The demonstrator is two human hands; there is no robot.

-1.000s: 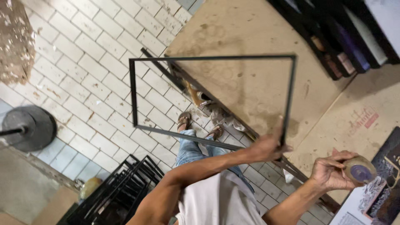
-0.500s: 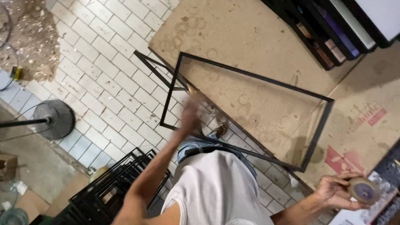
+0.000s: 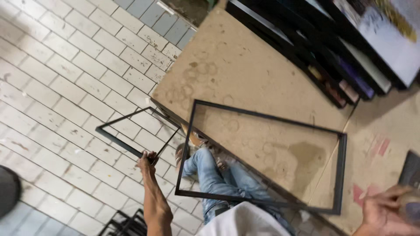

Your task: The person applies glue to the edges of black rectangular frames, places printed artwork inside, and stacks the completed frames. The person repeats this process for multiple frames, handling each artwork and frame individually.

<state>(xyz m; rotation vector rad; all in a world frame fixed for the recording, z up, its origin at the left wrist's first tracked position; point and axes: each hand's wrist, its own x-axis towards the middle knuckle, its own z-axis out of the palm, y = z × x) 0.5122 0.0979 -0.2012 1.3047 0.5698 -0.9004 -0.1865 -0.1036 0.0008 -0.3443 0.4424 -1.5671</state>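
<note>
Gripping the near edge of a small black frame (image 3: 135, 131), the left hand (image 3: 148, 161) holds it level over the tiled floor (image 3: 57, 87). Right of that hand a larger black frame (image 3: 262, 159) rests on the bench (image 3: 245, 78), overhanging its edge. The right hand (image 3: 385, 209) curls around a round object (image 3: 411, 209), blurred, beyond the larger frame's far corner.

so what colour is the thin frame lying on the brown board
Black. The thin rectangular black frame shows best in the head view, resting on the stained brown board.

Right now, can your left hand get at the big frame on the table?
Probably yes, once freed: the left hand grips the small frame beside the table, and the big frame has its near corner close by with nothing between.
</note>
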